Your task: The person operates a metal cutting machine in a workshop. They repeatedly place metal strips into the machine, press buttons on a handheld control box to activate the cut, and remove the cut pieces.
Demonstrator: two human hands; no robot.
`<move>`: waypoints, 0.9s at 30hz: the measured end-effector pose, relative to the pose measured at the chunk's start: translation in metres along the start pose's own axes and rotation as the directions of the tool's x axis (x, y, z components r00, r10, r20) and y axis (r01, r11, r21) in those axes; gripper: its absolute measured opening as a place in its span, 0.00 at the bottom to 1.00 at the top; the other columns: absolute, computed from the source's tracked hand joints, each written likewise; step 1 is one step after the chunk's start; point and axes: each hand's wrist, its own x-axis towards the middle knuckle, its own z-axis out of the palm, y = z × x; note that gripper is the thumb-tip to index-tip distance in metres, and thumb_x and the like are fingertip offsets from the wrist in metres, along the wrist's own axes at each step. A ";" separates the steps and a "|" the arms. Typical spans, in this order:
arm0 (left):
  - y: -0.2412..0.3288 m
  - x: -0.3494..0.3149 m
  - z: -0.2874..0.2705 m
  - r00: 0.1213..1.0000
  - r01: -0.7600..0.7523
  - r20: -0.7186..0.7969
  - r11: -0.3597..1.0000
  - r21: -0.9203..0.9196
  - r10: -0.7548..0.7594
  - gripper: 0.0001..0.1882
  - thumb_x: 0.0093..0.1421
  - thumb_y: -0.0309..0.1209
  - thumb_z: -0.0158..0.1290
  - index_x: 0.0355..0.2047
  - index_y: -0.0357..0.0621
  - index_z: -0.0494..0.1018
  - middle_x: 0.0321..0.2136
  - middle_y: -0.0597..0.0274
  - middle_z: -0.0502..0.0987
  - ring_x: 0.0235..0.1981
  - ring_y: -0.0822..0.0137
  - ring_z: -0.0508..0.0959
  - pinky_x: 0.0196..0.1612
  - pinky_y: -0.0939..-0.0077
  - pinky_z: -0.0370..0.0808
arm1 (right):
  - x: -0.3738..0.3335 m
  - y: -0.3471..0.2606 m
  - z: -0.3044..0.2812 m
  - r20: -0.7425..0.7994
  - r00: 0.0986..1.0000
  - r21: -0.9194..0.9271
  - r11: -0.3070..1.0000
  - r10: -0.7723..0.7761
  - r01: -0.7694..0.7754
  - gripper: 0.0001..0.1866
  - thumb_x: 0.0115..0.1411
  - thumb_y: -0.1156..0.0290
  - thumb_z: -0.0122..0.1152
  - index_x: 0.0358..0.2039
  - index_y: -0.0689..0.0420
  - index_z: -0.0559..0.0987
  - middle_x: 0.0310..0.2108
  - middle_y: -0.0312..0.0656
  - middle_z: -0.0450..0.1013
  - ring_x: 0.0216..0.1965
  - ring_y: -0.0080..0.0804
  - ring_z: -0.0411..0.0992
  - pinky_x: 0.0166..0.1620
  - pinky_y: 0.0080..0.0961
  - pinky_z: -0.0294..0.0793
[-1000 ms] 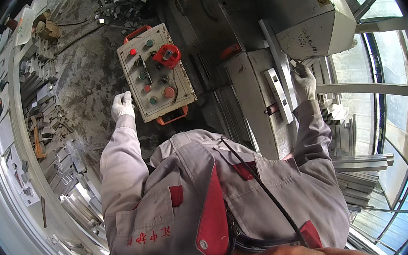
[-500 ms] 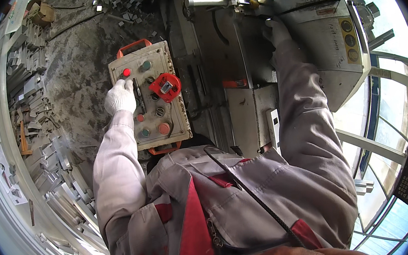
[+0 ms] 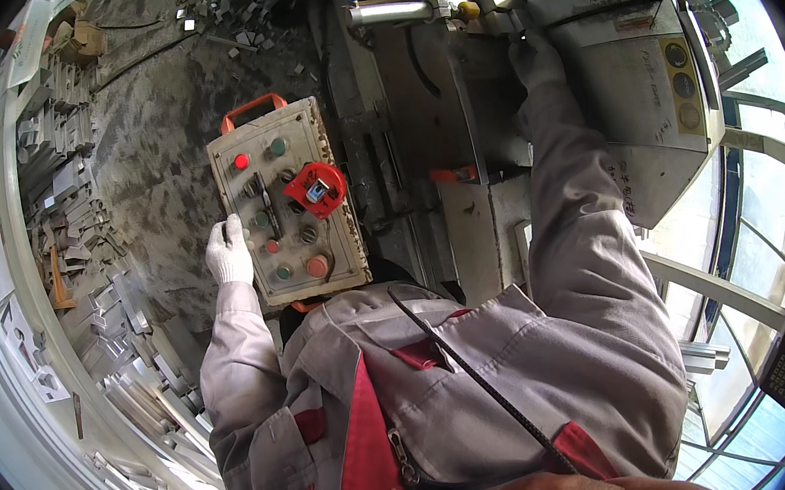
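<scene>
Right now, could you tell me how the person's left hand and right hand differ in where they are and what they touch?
The left hand rests low against the left edge of the beige control box; the right hand reaches high and far forward onto the grey machine housing. The left arm is bent close to the body; the right arm is stretched out. Both wear light work gloves and grey sleeves.

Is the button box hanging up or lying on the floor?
Held up: the left hand grips the button box by its edge, above the floor.

Metal offcuts (image 3: 94, 276) litter the dirty floor (image 3: 162, 145).
</scene>
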 end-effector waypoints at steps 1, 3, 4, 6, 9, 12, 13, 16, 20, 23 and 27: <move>-0.001 -0.007 -0.004 1.000 0.013 -0.003 1.000 -0.025 -0.013 0.21 0.74 0.49 0.58 0.43 0.40 0.81 0.30 0.64 0.84 0.25 0.73 0.81 0.32 0.71 0.77 | -0.013 -0.003 0.009 -0.024 0.999 -0.036 0.998 -0.047 0.046 0.21 0.73 0.77 0.59 0.65 0.58 0.74 0.55 0.44 0.77 0.49 0.36 0.79 0.46 0.30 0.83; 0.000 -0.020 -0.011 0.999 -0.036 -0.026 0.999 -0.009 0.036 0.18 0.74 0.45 0.60 0.41 0.40 0.81 0.29 0.66 0.84 0.26 0.73 0.81 0.33 0.71 0.77 | -0.052 -0.009 0.033 0.002 0.987 -0.115 0.981 -0.159 0.158 0.27 0.72 0.76 0.60 0.70 0.56 0.71 0.57 0.43 0.77 0.49 0.34 0.80 0.47 0.29 0.82; 0.003 -0.026 -0.016 0.997 -0.072 -0.031 0.997 -0.020 0.071 0.16 0.74 0.43 0.61 0.41 0.41 0.81 0.29 0.66 0.84 0.26 0.74 0.80 0.33 0.71 0.77 | -0.075 -0.010 0.049 0.054 0.974 -0.155 0.962 -0.219 0.225 0.29 0.72 0.76 0.61 0.72 0.56 0.70 0.56 0.42 0.78 0.49 0.34 0.80 0.48 0.29 0.82; 0.014 -0.036 -0.019 0.993 -0.099 -0.057 0.995 0.030 0.101 0.10 0.72 0.37 0.63 0.41 0.42 0.81 0.28 0.68 0.82 0.28 0.74 0.79 0.36 0.72 0.77 | -0.128 -0.014 0.083 0.204 0.945 -0.228 0.926 -0.256 0.300 0.33 0.71 0.76 0.63 0.75 0.57 0.68 0.54 0.42 0.79 0.48 0.33 0.81 0.49 0.29 0.82; 0.043 -0.052 -0.025 0.944 -0.321 -0.078 0.947 0.000 0.320 0.16 0.63 0.34 0.71 0.47 0.44 0.81 0.36 0.61 0.85 0.31 0.69 0.81 0.40 0.71 0.81 | -0.211 0.023 0.151 0.519 0.853 -0.387 0.876 -0.050 0.287 0.35 0.68 0.71 0.67 0.75 0.61 0.69 0.52 0.42 0.81 0.48 0.29 0.80 0.53 0.25 0.78; 0.080 -0.064 -0.048 0.808 -0.536 -0.041 0.762 0.363 0.588 0.37 0.57 0.41 0.73 0.65 0.55 0.71 0.54 0.55 0.81 0.48 0.50 0.84 0.52 0.58 0.83 | -0.298 0.102 0.217 0.592 0.776 -0.641 0.712 0.220 0.287 0.39 0.66 0.68 0.70 0.76 0.61 0.68 0.51 0.40 0.80 0.52 0.23 0.77 0.54 0.22 0.76; 0.087 -0.068 -0.061 0.775 -0.601 0.023 0.725 0.336 0.632 0.44 0.57 0.41 0.73 0.71 0.58 0.65 0.64 0.55 0.74 0.57 0.47 0.82 0.57 0.54 0.83 | -0.323 0.135 0.234 0.642 0.706 -0.632 0.728 0.299 0.266 0.38 0.66 0.71 0.69 0.75 0.61 0.69 0.53 0.39 0.80 0.53 0.25 0.76 0.58 0.24 0.76; 0.087 -0.066 -0.101 0.702 -0.686 0.091 0.636 0.355 0.706 0.52 0.49 0.35 0.76 0.73 0.60 0.63 0.64 0.56 0.72 0.56 0.46 0.81 0.57 0.52 0.83 | -0.389 0.225 0.268 0.634 0.567 -0.703 0.697 0.525 0.142 0.33 0.66 0.80 0.62 0.72 0.63 0.72 0.61 0.38 0.76 0.57 0.27 0.76 0.62 0.28 0.75; 0.011 -0.043 -0.168 0.769 -0.639 0.186 0.726 0.254 0.612 0.30 0.53 0.32 0.74 0.55 0.56 0.75 0.51 0.63 0.81 0.49 0.52 0.85 0.52 0.59 0.84 | -0.455 0.334 0.310 0.633 0.437 -0.760 0.621 0.639 0.193 0.34 0.64 0.85 0.63 0.72 0.63 0.71 0.64 0.42 0.74 0.58 0.29 0.76 0.62 0.28 0.77; -0.082 -0.019 -0.224 0.958 -0.282 0.104 0.943 0.176 0.267 0.25 0.60 0.44 0.70 0.55 0.53 0.79 0.45 0.55 0.86 0.48 0.46 0.85 0.52 0.55 0.81 | -0.499 0.384 0.331 0.697 0.421 -0.709 0.474 0.580 0.521 0.36 0.62 0.86 0.66 0.72 0.61 0.72 0.64 0.40 0.72 0.56 0.28 0.77 0.61 0.27 0.78; -0.197 0.041 -0.336 0.919 0.212 -0.212 0.869 -0.448 -0.333 0.27 0.59 0.47 0.72 0.52 0.44 0.82 0.40 0.58 0.86 0.33 0.63 0.84 0.35 0.65 0.82 | -0.537 0.400 0.343 0.627 0.465 -0.757 0.348 0.625 0.554 0.34 0.57 0.81 0.70 0.67 0.58 0.78 0.62 0.42 0.74 0.50 0.29 0.77 0.53 0.26 0.81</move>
